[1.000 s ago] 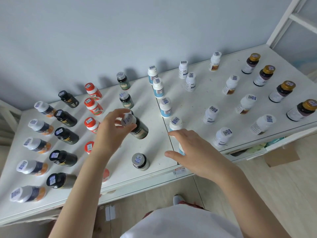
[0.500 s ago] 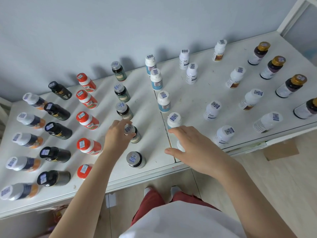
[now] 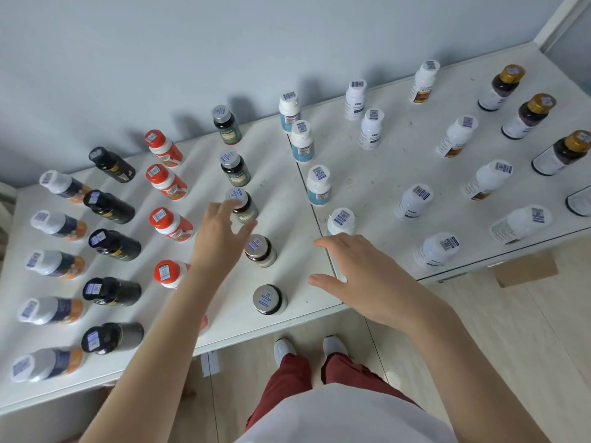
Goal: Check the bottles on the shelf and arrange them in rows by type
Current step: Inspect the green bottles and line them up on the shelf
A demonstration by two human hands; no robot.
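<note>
Both grips hover wide and hold nothing. The left grip [image 3: 220,241], fingers spread, hangs over the table [image 3: 281,193] with its fingertips at the cap of the third silver-capped dark bottle [image 3: 241,204]; I cannot tell whether they touch it. The right grip [image 3: 361,273] lies flat and relaxed over the seam where two white tops meet. It covers the base of a blue-labelled white bottle [image 3: 340,220], and whatever stands beneath the palm is hidden.

Nearest, red trousers [image 3: 287,378] show below the table edge. The left forearm hides most of the front red-capped bottle [image 3: 204,324], leaving a sliver. Every bottle is capped, so contents cannot be made out, and the label print is too small to read.

Rows run front to back. White-capped orange-labelled bottles [image 3: 48,263] stand far left, then black bottles [image 3: 113,244], red-capped bottles [image 3: 169,223], five silver-capped ones and the blue-labelled row. On the right top stand plain white bottles [image 3: 412,201] and brown-labelled white bottles [image 3: 487,179]. Gold-capped bottles [image 3: 527,115] stand far right, where a cut-off bottle [image 3: 579,201] runs past the frame edge.
</note>
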